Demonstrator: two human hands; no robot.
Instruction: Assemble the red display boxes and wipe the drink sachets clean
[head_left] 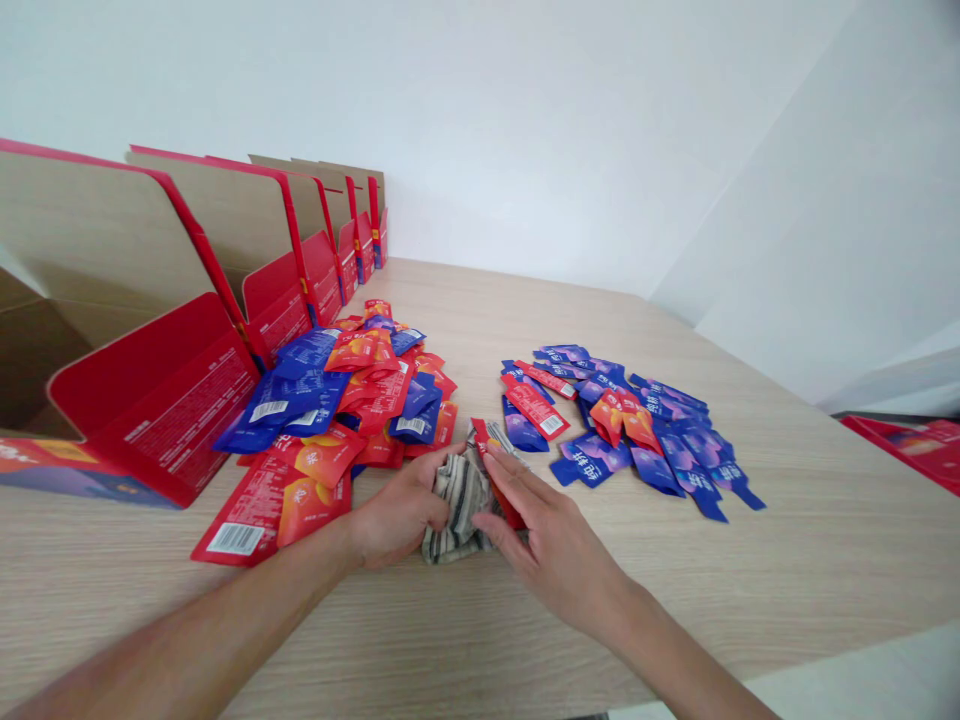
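Observation:
At the front middle of the table, my left hand [401, 512] is closed around a crumpled grey-and-white striped cloth [456, 500]. My right hand [551, 545] presses a red sachet [481, 434] against that cloth, fingers over the top and thumb on the near side. Most of this sachet is covered by my fingers. Left of my hands lies a heap of red sachets [313, 457] and blue sachets [300, 392], some showing barcodes. On the right, a looser spread of blue-purple sachets [596, 458] has a few red sachets [624, 417] among it.
Several open red cardboard boxes [180, 400] stand in a row along the left side, flaps raised. A white wall [525, 130] rises behind the pale wood table [465, 640]. Some red printed packaging [911, 445] sits at the far right edge.

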